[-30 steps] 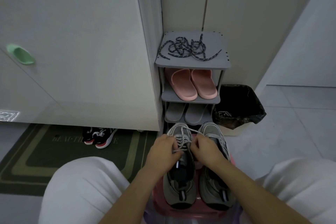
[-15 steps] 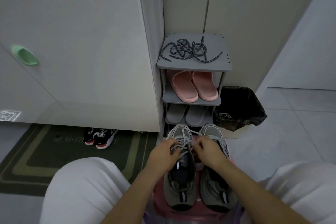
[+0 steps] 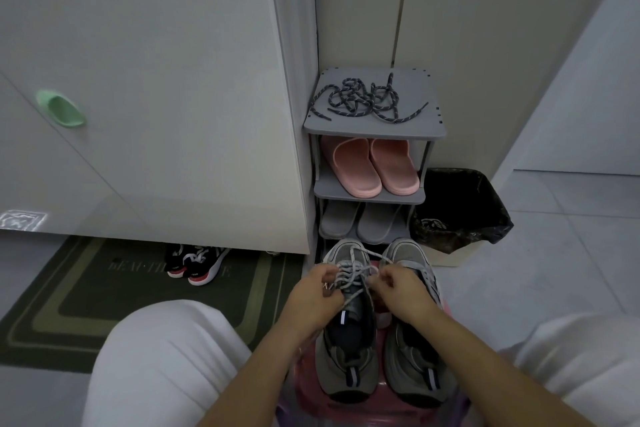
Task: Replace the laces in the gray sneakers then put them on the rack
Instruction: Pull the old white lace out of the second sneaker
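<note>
The gray sneaker (image 3: 348, 322) being worked on stood toe-away on a pink stand (image 3: 382, 317) between the person's knees. The second gray sneaker (image 3: 414, 343) stood just beside it on the right, in front of the foot of the rack (image 3: 374, 130). Its pale lace (image 3: 350, 272) was crossed over the upper eyelets, with loose strands running out to either side. Whether the lace was being drawn out or fed in could not be told.

The likeliest trouble was the shoe itself. Neither hand steadied its body, so a firm pull on the lace could probably have dragged or tipped it off the stand, or knocked it into its neighbour. The loose strands could also have snagged or knotted, and a short end might have slipped out of a pinch. The dark laces (image 3: 367, 100) lay tangled on the rack's top shelf, and that tangle might have cost time.

The left grip (image 3: 313, 291) was curled in from the left, thumb and fingers pinched on a strand of the lace at the shoe's throat. The right grip (image 3: 403, 288) mirrored it, fingertips clamped on another strand of the lace. Both forearms reached forward and converged over the sneaker.
</note>
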The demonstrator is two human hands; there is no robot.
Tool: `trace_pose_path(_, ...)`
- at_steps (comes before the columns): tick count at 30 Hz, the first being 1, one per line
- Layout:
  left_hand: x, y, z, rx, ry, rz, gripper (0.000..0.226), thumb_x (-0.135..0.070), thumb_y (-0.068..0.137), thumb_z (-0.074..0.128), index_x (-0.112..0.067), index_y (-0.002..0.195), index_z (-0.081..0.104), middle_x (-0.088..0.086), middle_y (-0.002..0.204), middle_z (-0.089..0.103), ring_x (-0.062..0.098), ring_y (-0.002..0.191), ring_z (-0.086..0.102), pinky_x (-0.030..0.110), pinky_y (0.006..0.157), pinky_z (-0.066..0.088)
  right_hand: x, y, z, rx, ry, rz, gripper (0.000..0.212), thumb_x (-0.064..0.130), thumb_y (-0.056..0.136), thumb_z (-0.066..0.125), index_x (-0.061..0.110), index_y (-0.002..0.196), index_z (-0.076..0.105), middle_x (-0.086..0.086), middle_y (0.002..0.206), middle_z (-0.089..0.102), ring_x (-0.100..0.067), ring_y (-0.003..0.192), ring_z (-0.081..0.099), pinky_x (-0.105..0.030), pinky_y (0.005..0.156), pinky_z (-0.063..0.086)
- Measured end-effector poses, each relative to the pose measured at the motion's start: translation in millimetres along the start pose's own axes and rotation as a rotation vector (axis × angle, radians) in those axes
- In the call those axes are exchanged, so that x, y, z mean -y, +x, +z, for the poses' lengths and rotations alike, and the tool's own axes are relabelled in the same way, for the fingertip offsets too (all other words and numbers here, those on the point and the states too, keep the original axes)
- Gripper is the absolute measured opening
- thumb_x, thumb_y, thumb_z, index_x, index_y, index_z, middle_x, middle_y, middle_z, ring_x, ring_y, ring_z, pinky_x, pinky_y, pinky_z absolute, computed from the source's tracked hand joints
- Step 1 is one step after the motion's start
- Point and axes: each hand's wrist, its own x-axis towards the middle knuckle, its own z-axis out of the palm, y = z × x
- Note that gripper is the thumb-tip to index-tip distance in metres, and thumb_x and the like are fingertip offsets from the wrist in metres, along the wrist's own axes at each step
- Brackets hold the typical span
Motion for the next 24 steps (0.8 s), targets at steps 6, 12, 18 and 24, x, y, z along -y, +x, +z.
trace_pose_path(6, 2.2, -0.2, 0.9, -0.007, -0.044, 0.006, 0.041, -0.011, 0.086, 0.056, -0.019, 0.126, 0.051, -0.004, 0.119, 0.057, 0.002, 0.09, 0.058, 0.018, 0.081, 0.049, -1.3, 0.2, 0.9, -0.067, -0.016, 0.009, 0.027, 0.023, 0.097, 0.043, 0.011, 0.073, 0.045, -0.003, 0.066, 0.053, -0.014, 0.061, 0.051, -0.026, 0.056, 0.043)
trace_pose_path(12, 4.8, 0.7, 3.4, -0.022, -0.059, -0.009, 0.04, -0.014, 0.087, 0.058, -0.023, 0.125, 0.052, -0.007, 0.119, 0.057, 0.005, 0.094, 0.059, 0.024, 0.085, 0.052, 0.0, 2.0, -0.6, -0.044, 0.124, 0.042, 0.026, 0.027, 0.091, 0.058, 0.013, 0.07, 0.051, -0.008, 0.074, 0.065, -0.02, 0.07, 0.063, -0.034, 0.069, 0.053)
trace_pose_path(18, 6.3, 0.9, 2.5, -0.021, -0.048, -0.001, 0.039, -0.011, 0.087, 0.056, -0.021, 0.125, 0.052, -0.006, 0.119, 0.056, 0.008, 0.096, 0.059, 0.022, 0.084, 0.05, -2.3, 4.4, 3.2, -0.102, 0.065, 0.081, 0.026, 0.024, 0.098, 0.039, 0.003, 0.085, 0.047, -0.012, 0.082, 0.062, -0.025, 0.075, 0.059, -0.032, 0.068, 0.047)
trace_pose_path(24, 7.7, 1.6, 4.6, -0.039, -0.04, -0.002, 0.037, -0.014, 0.087, 0.057, -0.022, 0.123, 0.054, -0.007, 0.119, 0.058, 0.005, 0.093, 0.06, 0.024, 0.085, 0.052, 0.3, 2.2, 1.4, -0.061, 0.148, 0.068, 0.029, 0.027, 0.093, 0.053, 0.001, 0.08, 0.055, -0.009, 0.072, 0.064, -0.022, 0.068, 0.063, -0.035, 0.068, 0.053)
